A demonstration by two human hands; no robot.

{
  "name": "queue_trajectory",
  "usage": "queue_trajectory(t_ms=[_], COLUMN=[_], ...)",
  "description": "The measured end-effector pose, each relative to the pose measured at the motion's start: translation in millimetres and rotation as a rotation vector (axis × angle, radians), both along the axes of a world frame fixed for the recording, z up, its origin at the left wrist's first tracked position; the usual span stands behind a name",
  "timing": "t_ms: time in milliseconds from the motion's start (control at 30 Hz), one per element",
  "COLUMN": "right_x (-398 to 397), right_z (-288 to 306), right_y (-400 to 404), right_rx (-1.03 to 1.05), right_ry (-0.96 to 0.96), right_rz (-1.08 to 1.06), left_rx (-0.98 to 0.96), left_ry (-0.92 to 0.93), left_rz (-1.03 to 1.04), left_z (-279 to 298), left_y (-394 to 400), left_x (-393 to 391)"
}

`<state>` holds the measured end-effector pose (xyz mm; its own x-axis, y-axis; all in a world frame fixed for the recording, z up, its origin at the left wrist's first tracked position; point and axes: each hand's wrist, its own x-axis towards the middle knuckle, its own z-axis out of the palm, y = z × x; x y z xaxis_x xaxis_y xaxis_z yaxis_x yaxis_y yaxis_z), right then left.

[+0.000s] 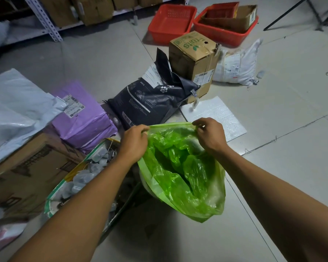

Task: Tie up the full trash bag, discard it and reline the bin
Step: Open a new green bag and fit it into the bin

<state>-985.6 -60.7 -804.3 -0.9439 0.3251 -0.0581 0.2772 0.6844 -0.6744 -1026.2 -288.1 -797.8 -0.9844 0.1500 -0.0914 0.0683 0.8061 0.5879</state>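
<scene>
Floor clutter: two red baskets (171, 21) upper centre, a cardboard box (192, 59), a dark pet-food sack (151, 103), a purple parcel (83, 118) left. One green trash bag (182, 173), thin, crinkled, mouth open, lower centre. Left hand (133, 142) and right hand (209, 134) each pinch its rim, grip closed on plastic.

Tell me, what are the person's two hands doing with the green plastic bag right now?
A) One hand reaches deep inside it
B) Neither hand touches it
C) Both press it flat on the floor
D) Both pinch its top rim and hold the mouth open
D: the left hand and the right hand each pinch the top rim of the green trash bag, whose mouth gapes open between them.
</scene>
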Motion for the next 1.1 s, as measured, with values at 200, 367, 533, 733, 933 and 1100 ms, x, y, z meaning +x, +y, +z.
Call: queue_trajectory(t_ms=[200, 367, 533, 733, 933, 1100], right_x=[9, 32, 48, 43, 50, 55], right_z=[-4, 6, 7, 13, 9, 7], right_y=[3, 12, 24, 25, 31, 38], right_rx=[-0.101, -0.11, -0.11, -0.053, -0.042, -0.07], right_ry=[-0.109, -0.166, -0.261, -0.137, -0.128, -0.098], right_rz=[0.005, 0.097, 0.073, 0.014, -0.086, -0.2], left_rx=[0.101, 0.167, 0.05, 0.004, 0.189, 0.355], left_ry=[-0.269, -0.423, -0.422, -0.316, -0.205, -0.372], left_rz=[-0.034, -0.079, -0.164, -0.119, 0.062, 0.142], left_z=[-9, 4, 13, 5, 5, 9], left_y=[-18, -33, -35, -25, -1, 2], left_x=[4, 19, 27, 30, 33, 41])
